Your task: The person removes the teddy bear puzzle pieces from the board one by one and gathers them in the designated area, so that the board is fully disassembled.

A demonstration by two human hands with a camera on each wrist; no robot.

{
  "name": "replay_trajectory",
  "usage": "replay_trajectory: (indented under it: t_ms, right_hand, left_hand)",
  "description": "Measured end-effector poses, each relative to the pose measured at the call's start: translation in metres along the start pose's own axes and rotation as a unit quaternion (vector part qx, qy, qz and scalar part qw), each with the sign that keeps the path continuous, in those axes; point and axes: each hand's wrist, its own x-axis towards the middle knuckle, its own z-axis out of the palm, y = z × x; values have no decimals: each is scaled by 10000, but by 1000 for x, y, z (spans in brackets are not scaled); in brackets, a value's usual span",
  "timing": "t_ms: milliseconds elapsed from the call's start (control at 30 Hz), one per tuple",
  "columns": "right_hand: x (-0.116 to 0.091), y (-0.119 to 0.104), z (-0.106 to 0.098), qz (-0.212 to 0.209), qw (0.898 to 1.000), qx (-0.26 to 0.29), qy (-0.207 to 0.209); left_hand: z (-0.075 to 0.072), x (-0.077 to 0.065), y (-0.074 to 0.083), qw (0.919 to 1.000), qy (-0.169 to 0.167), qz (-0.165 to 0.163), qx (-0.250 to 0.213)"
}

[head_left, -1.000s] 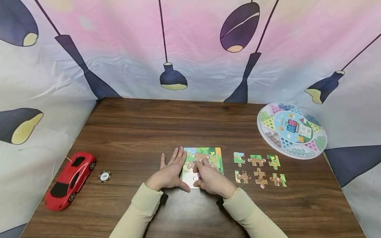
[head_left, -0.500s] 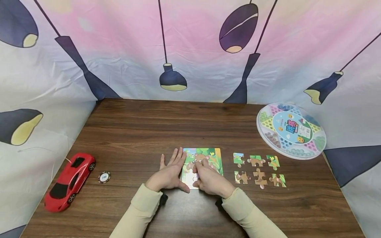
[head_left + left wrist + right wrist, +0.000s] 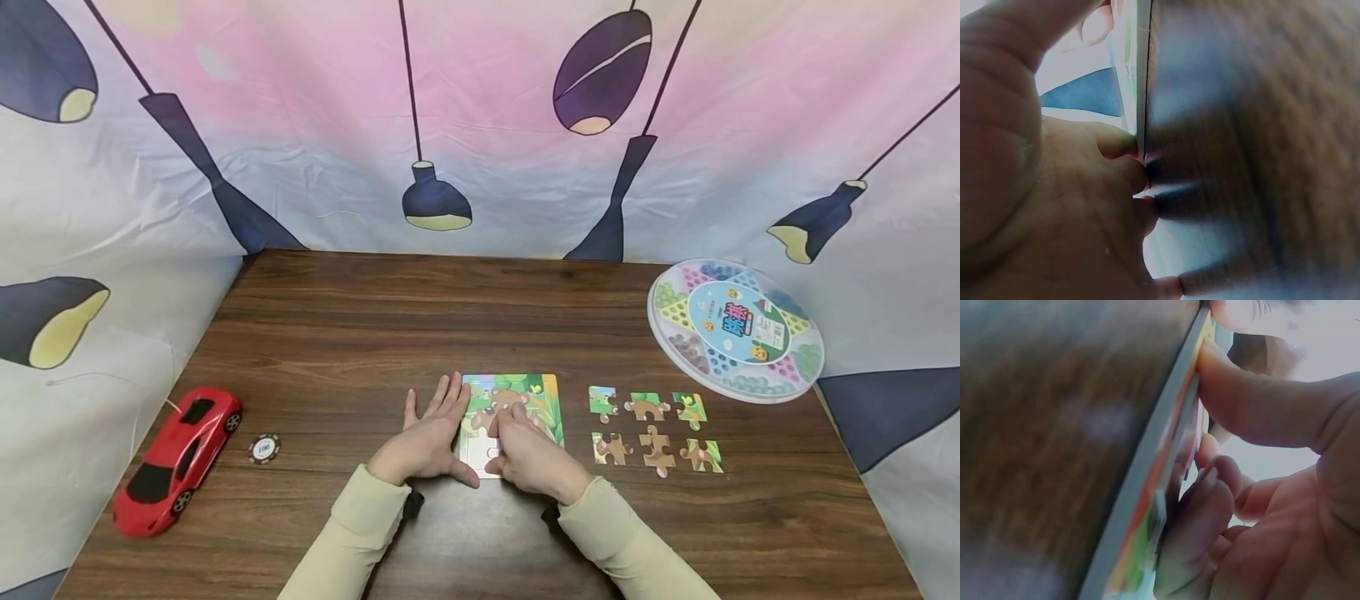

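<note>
A jigsaw puzzle board [image 3: 555, 404] with a bear picture lies on the table in the head view; a white patch [image 3: 476, 454] shows at its lower left. Beside its left side, my left hand [image 3: 427, 437] rests with fingers spread, the index along the edge. My right hand [image 3: 532, 450] is over the lower right part, thumb and curled fingers at a puzzle piece mostly hidden beneath them. From the right wrist, a piece's edge [image 3: 1157, 525] stands slightly above the board's rim [image 3: 1129, 506], between thumb and fingers. The left wrist view shows my palm [image 3: 1072, 194] against the board's side.
Several loose bear puzzle pieces [image 3: 657, 450] lie in two rows to the right. Behind them is a round Chinese checkers set [image 3: 738, 325]. A red toy car [image 3: 176, 462] and a poker chip [image 3: 264, 448] are at the left. A patterned cloth [image 3: 337, 192] hangs behind.
My right fingers have shifted very slightly over the board, and the white patch shows a little more. The left hand has stayed in place.
</note>
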Motion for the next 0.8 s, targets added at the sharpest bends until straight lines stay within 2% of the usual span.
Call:
replay_trajectory:
  t_ms: [233, 367, 600, 800]
  right_hand:
    - [2, 1, 3, -250, 9996, -20, 160]
    - [3, 1, 3, -344, 9990, 266, 85]
    - [-2, 0, -2, -196, 9940, 1075, 2]
    - [-7, 2, -11, -353, 9894, 1400, -155]
  left_hand:
    - [1, 0, 0, 10000, 20, -25, 48]
    - [1, 0, 0, 10000, 33, -13, 12]
    - [1, 0, 1, 10000, 23, -33, 16]
    - [0, 0, 1, 10000, -9, -50, 45]
